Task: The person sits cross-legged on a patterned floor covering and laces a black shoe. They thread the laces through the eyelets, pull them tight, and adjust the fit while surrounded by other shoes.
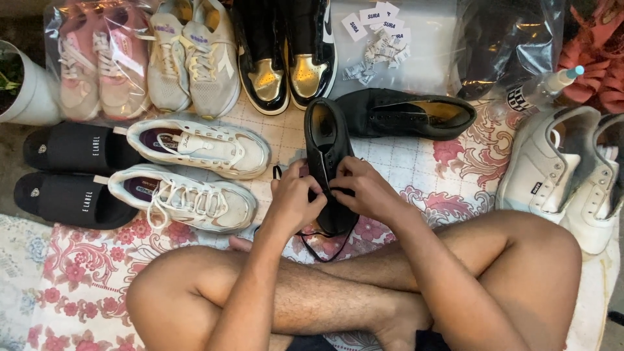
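From the head camera, a person sits cross-legged on a floral sheet (pixel 78 273), both hands meeting over a black shoe (pixel 328 149) that lies lengthwise in front of the knees, toe towards the body. The left hand (pixel 294 198) is curled on the shoe's left side, fingers pinching the black lace (pixel 318 250), which trails loose below the toe onto the sheet. The right hand (pixel 365 188) grips the lace area from the right side, fingers bent over the shoe's middle; the two hands touch each other there. The second black shoe (pixel 406 114) lies on its side just beyond, heel near the first shoe's opening. To the left lie a pair of white trainers (pixel 195 169) and, beside them, black slides (pixel 68 172). Along the far edge sit bagged pink trainers (pixel 97 62), beige trainers (pixel 192 55) and gold-toed black shoes (pixel 286 58). White high-tops (pixel 565 172) rest at the right, with a spray bottle (pixel 543 88) just above them.
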